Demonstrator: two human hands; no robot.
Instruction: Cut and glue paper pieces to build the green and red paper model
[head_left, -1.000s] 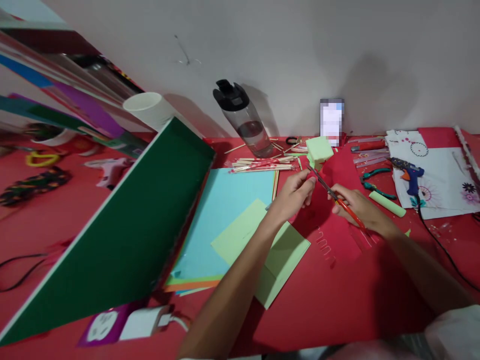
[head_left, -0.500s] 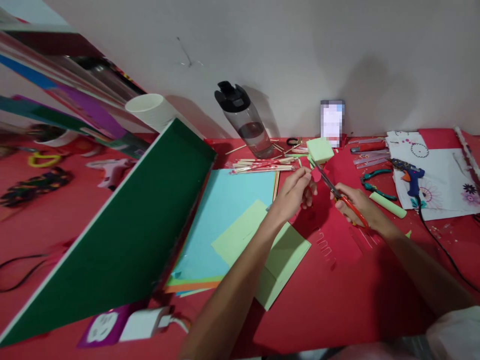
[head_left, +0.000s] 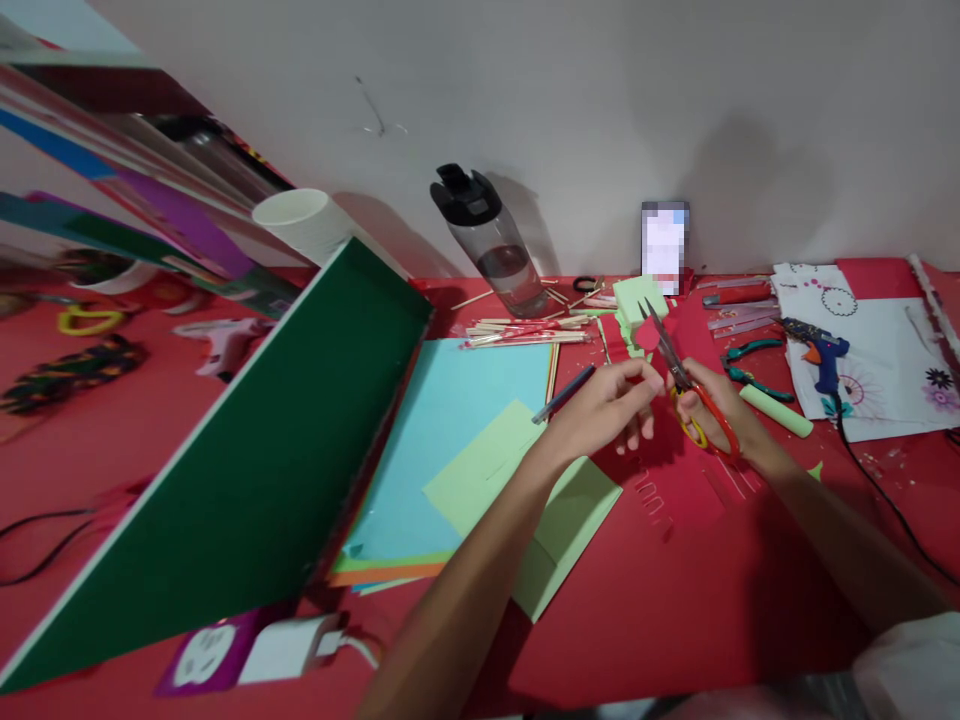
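My right hand is wrapped round the scissors, which have red and yellow handles. Their blades point up and away, slightly parted at the tips. A small piece of red paper shows at the blades. Close by, my left hand pinches with thumb and forefinger at the lower side of that paper, its other fingers curled. Red paper against the red table makes the exact grip hard to see. Just behind the blades sits a pale green block of paper. Below my left wrist lies a folded light green sheet.
A dark pen lies on blue paper. Behind stand a water bottle and a phone. To the right are pliers, a green roll and a corded blue glue gun. A green board leans at left.
My left hand has moved right and toward me, uncovering the pen. The scissors have turned more upright, and the red paper has shifted slightly right and away.
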